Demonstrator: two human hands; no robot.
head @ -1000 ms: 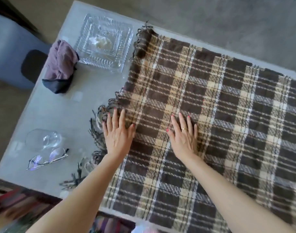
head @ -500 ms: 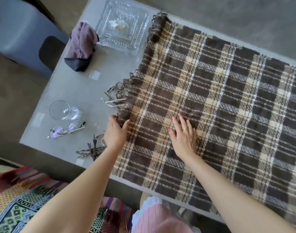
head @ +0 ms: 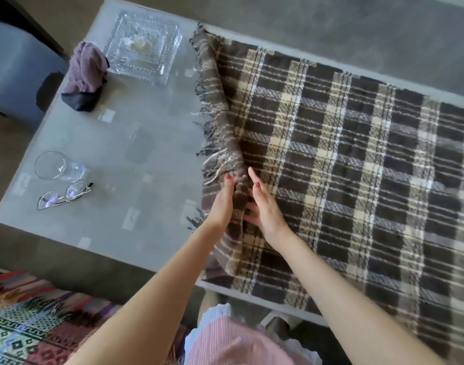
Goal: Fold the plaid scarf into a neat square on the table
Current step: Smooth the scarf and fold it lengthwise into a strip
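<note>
The brown and cream plaid scarf covers the right part of the grey table. Its fringed left edge is lifted off the table and stands up as a ridge. My left hand holds that raised edge from the left, fingers pressed on the cloth. My right hand is on the other side of the ridge, with fingers straight and its lower fingers tucked against the fold. The scarf's near edge hangs over the table's front.
On the table's left lie a drinking glass on its side, a pair of spectacles, a purple cloth bundle and a cut-glass dish. A grey chair stands at the left; a patterned rug lies below.
Both hands left their flat position on the scarf. The left hand took the fringed left edge and raised it rightwards; the right hand came to meet it. The fringe has left the tabletop.
</note>
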